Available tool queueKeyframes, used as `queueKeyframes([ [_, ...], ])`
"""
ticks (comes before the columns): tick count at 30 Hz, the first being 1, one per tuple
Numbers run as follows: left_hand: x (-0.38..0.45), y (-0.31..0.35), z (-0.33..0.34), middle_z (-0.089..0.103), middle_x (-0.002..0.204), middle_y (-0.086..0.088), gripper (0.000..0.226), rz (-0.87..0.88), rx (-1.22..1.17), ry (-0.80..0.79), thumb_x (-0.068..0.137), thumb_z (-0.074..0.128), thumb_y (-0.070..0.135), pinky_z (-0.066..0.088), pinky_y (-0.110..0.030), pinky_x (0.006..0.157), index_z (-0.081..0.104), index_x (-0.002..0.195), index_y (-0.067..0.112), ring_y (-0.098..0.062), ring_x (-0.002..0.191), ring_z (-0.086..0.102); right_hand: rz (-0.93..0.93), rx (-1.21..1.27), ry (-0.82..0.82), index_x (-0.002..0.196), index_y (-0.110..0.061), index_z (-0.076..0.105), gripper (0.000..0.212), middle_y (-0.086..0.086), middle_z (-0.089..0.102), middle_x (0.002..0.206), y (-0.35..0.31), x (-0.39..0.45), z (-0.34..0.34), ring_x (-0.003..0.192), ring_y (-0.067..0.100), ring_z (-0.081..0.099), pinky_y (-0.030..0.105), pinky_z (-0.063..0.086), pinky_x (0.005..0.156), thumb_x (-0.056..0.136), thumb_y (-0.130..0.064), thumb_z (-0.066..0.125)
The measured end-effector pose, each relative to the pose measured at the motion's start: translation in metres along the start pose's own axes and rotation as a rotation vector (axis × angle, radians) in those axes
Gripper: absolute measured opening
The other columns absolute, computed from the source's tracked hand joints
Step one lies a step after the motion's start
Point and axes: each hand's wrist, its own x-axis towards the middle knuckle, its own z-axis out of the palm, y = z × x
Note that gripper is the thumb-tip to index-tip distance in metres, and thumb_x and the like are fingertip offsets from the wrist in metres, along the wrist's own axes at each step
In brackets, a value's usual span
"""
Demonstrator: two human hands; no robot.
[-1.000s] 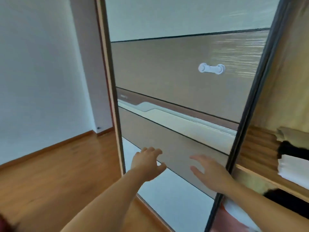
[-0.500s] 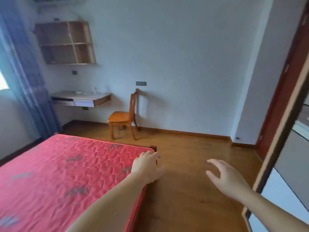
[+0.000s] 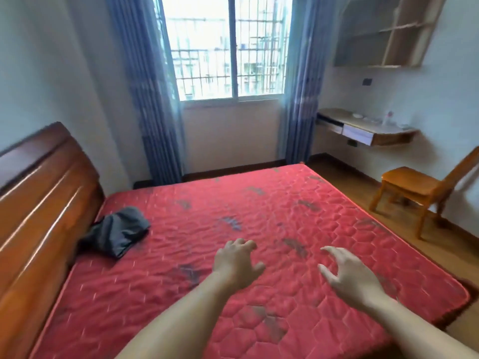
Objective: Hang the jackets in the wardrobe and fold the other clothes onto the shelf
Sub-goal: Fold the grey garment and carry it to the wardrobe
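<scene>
Both hands are free and hold nothing: the left hand (image 3: 237, 263) has loosely curled fingers, the right hand (image 3: 348, 277) has spread fingers, both above the mattress (image 3: 298, 203). One dark garment (image 3: 118, 231) lies crumpled at the head edge, against the headboard (image 3: 39, 203), probably waiting to be collected next.

Mattress (image 3: 259, 216): red quilted cloth, stitched in a hexagon pattern with dark grey printed motifs, matt.
Garment (image 3: 118, 230): dark grey cloth, crumpled, matt, at the mattress's head edge beside the headboard.
Headboard (image 3: 39, 190): reddish-brown wood, glossy, with bright reflections along its ridges.
Chair (image 3: 425, 189): orange-toned wood, smooth, slight sheen.
Curtains (image 3: 153, 99): blue cloth, hanging in soft folds.
Floor (image 3: 453, 244): wood-look boards, smooth.
Window bars (image 3: 261, 50): look like metal.
</scene>
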Motion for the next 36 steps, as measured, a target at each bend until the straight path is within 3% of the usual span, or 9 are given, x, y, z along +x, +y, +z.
queueKeyframes([
  [6,-0.017,-0.060,0.005,0.054,0.131,0.003,0.054,-0.277,0.008,0.018,0.084,0.050,0.054,0.044,-0.038,0.099,0.052,0.133,0.031,-0.021,0.121,0.049,-0.251,0.048,-0.145,0.137,-0.024,0.050,0.050,-0.005,0.052,0.137,-0.066,0.057,0.053,0.127,0.016,0.049,0.034,0.042,0.103,0.090,-0.042,0.056],
  [11,-0.013,-0.035,0.002,0.054,0.130,0.003,0.054,-0.353,0.023,0.043,0.084,0.050,0.054,0.043,-0.039,0.100,0.051,0.133,0.031,-0.020,0.121,0.048,-0.343,0.066,-0.176,0.135,-0.029,0.049,0.048,-0.009,0.052,0.135,-0.062,0.071,0.045,0.123,0.015,0.052,0.035,0.045,0.099,0.091,-0.046,0.054],
  [16,0.023,0.067,0.002,0.052,0.134,0.004,0.053,-0.308,0.006,0.109,0.085,0.053,0.053,0.044,-0.039,0.100,0.051,0.133,0.030,-0.019,0.123,0.048,-0.368,0.026,-0.104,0.136,-0.029,0.048,0.048,-0.007,0.052,0.136,0.022,0.087,-0.018,0.123,0.017,0.052,0.036,0.045,0.098,0.092,-0.046,0.052],
  [24,0.082,0.288,0.033,0.052,0.135,0.007,0.051,-0.176,-0.006,0.127,0.085,0.053,0.053,0.044,-0.037,0.101,0.051,0.132,0.034,-0.017,0.124,0.047,-0.270,-0.019,-0.057,0.138,-0.028,0.045,0.050,-0.004,0.051,0.138,0.207,0.108,-0.124,0.125,0.018,0.050,0.039,0.043,0.102,0.092,-0.047,0.049],
  [29,0.138,0.359,0.054,0.052,0.134,0.007,0.052,-0.153,0.022,0.115,0.085,0.052,0.055,0.043,-0.037,0.099,0.050,0.133,0.035,-0.017,0.123,0.047,-0.233,-0.040,-0.044,0.140,-0.027,0.045,0.053,-0.003,0.050,0.139,0.291,0.147,-0.152,0.126,0.019,0.049,0.040,0.042,0.104,0.092,-0.048,0.047],
  [36,0.237,0.407,0.097,0.051,0.135,0.008,0.053,-0.154,-0.039,0.115,0.085,0.051,0.054,0.044,-0.037,0.099,0.049,0.135,0.035,-0.017,0.124,0.046,-0.215,-0.136,-0.080,0.138,-0.030,0.044,0.050,-0.006,0.050,0.137,0.368,0.231,-0.151,0.126,0.017,0.048,0.038,0.040,0.102,0.093,-0.050,0.045],
])
